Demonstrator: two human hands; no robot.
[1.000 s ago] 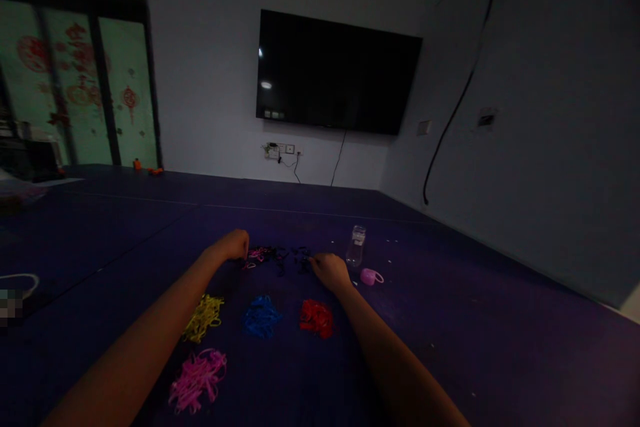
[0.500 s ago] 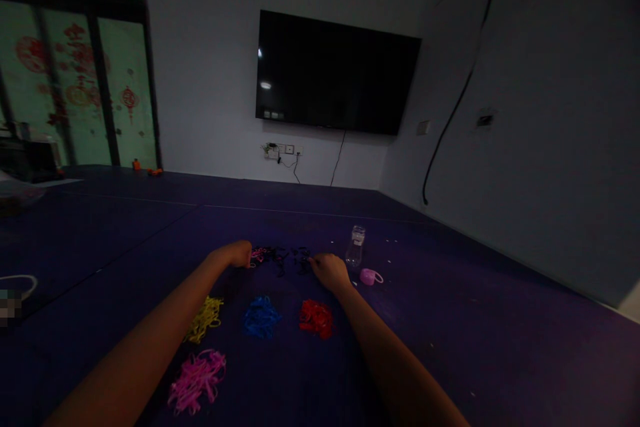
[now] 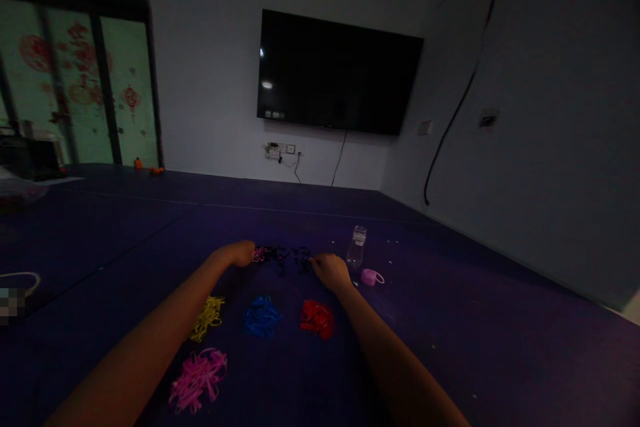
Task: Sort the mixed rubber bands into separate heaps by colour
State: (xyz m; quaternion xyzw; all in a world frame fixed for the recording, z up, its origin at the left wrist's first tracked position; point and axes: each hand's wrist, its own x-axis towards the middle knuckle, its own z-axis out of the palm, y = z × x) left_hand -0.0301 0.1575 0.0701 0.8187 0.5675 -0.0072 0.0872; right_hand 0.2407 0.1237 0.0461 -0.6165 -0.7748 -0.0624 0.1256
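On the dark purple floor, my left hand (image 3: 243, 253) is closed beside a small heap of pink bands (image 3: 259, 253); its fingertips are mostly hidden. My right hand (image 3: 331, 271) has its fingers pressed together at the edge of scattered black bands (image 3: 303, 259), which look like rubber bands. What either hand pinches is too small and dark to make out. Nearer to me lie sorted piles: yellow bands (image 3: 208, 317) by my left forearm, blue bands (image 3: 263, 316) in the middle, red bands (image 3: 317, 318) by my right forearm, and a larger pink pile (image 3: 199, 379).
Right of my right hand stands a clear bottle (image 3: 357, 247), with a pink cap with a loop (image 3: 370, 277) in front of it. Small white scraps dot the floor. A television (image 3: 340, 73) hangs on the far wall; a black cable (image 3: 453, 117) runs down the right wall.
My left hand has shifted slightly to the right, over the edge of the small pink heap. My right hand stays almost in place, and the piles have not changed.
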